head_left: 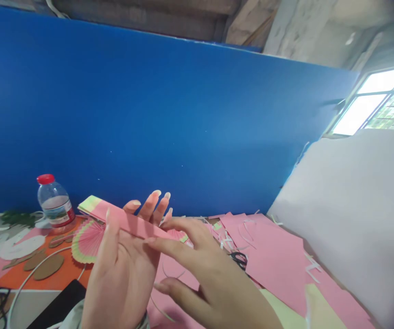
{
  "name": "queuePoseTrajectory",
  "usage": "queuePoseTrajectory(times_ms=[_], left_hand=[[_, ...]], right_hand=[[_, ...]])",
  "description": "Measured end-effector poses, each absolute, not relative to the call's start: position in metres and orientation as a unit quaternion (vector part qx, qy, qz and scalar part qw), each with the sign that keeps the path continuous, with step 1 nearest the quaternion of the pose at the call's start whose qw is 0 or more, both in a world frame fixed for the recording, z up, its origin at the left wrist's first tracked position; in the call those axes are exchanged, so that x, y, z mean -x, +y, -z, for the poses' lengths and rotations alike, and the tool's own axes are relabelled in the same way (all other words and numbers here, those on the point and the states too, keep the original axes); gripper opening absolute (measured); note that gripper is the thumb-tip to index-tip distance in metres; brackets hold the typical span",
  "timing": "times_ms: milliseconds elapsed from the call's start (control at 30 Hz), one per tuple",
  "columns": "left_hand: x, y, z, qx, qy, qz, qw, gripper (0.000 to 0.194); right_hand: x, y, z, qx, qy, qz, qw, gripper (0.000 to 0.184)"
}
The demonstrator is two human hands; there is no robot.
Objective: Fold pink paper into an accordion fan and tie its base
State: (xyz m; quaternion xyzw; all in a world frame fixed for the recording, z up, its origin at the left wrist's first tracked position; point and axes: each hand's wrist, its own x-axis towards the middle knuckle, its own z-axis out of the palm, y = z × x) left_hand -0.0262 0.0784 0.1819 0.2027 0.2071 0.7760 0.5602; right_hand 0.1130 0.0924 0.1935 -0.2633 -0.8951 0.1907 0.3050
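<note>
A folded strip of pink paper (128, 220) with a yellow-green end lies slantwise across my left hand (123, 269). The palm faces up, the thumb laps over the strip, and the other fingers extend past it, partly curled. From the right, my right hand (210, 269) reaches over with its fingers apart. Its index fingertip touches the strip's lower edge, while the thumb is away from the paper. The strip's right end is partly covered by the right fingers. Behind the left thumb shows a pleated pink paper fan (89, 242) with a yellow-green rim.
A red-capped plastic bottle (56, 203) stands at the left by the blue wall (169, 114). Brown cardboard ovals (49, 267) lie on orange paper (15, 276). Pink sheets (275, 256), black-handled scissors (238, 259) and white scraps are at the right. A black flat object (60, 306) lies in front.
</note>
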Motion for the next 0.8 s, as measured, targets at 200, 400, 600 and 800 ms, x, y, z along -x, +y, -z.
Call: queuePoseTrajectory(times_ms=[200,400,600,800], left_hand=[[0.014,0.076,-0.179,-0.354,0.287,-0.675,0.581,0.037],[0.006,0.075,-0.173,-0.4,0.367,-0.687,0.483,0.027],[0.032,0.08,-0.171,-0.532,0.424,-0.679,0.278,0.016],[0.035,0.077,-0.171,-0.616,0.405,-0.612,0.286,0.014]], right_hand=[[-0.121,0.09,-0.196,0.34,-0.834,-0.299,0.314,0.021],[-0.119,0.091,-0.206,0.367,-0.851,-0.263,0.269,0.028],[-0.119,0.092,-0.201,0.377,-0.864,-0.211,0.26,0.03],[-0.12,0.095,-0.193,0.292,-0.885,-0.166,0.321,0.019]])
